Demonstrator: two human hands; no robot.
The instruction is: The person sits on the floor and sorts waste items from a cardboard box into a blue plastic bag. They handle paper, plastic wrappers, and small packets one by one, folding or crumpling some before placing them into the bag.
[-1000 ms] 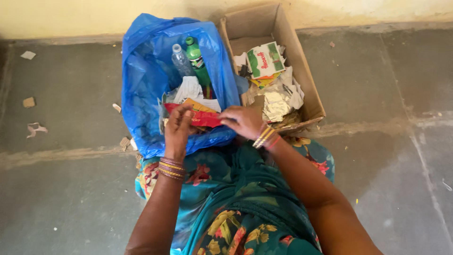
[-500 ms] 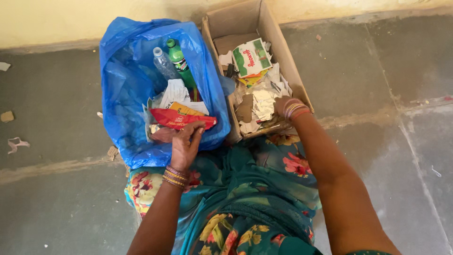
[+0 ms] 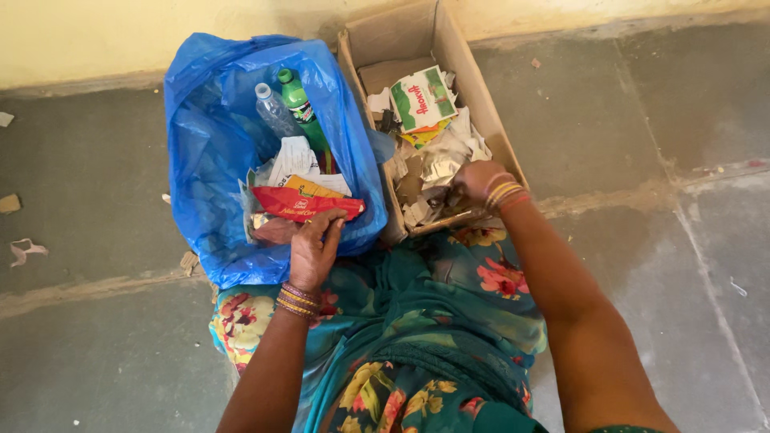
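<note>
My left hand [image 3: 311, 250] holds the near edge of a red snack wrapper [image 3: 305, 204] over the open blue plastic bag [image 3: 200, 152]. Inside the bag lie a green bottle [image 3: 298, 106], a clear plastic bottle [image 3: 274, 112] and white crumpled paper [image 3: 293, 160]. My right hand [image 3: 473, 183] reaches into the cardboard box [image 3: 473, 76] beside the bag, its fingers closed among crumpled paper and foil scraps [image 3: 437, 164]; what it grips is hidden. A green and white carton [image 3: 423, 98] lies further back in the box.
The bag and box stand on a grey stone floor against a pale yellow wall [image 3: 120, 32]. Small paper scraps [image 3: 24, 250] lie on the floor at the left. My patterned teal clothing [image 3: 401, 337] fills the lower middle.
My right hand left the red wrapper and moved right into the cardboard box. My left hand stays on the wrapper over the bag.
</note>
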